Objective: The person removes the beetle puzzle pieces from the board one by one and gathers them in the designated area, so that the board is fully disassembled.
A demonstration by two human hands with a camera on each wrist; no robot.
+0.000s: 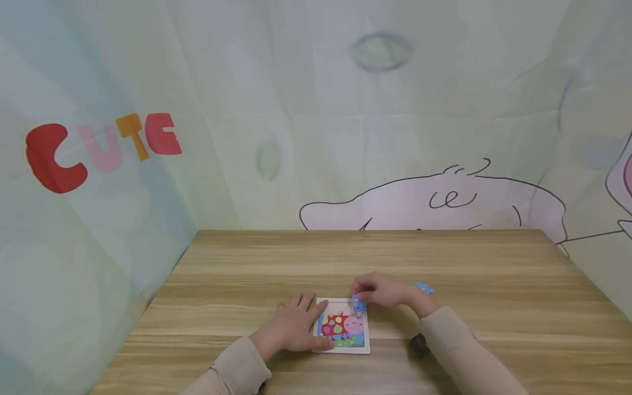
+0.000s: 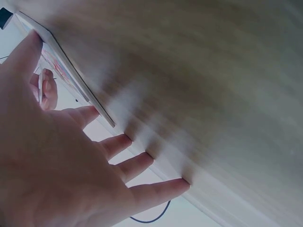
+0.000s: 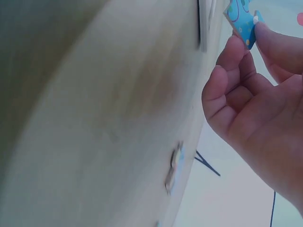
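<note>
A square picture puzzle in a white frame lies on the table, showing a red spotted body and a pink face. My left hand rests with spread fingers at its left side, thumb and index finger on the frame. In the left wrist view the other fingertips touch the tabletop. My right hand pinches a blue puzzle piece between thumb and fingers. In the head view that piece is over the puzzle's upper right corner, tilted.
Another blue puzzle piece lies on the wooden table, behind the right forearm. A small dark object sits beside the right sleeve. Printed fabric walls stand along the table's back and left edges.
</note>
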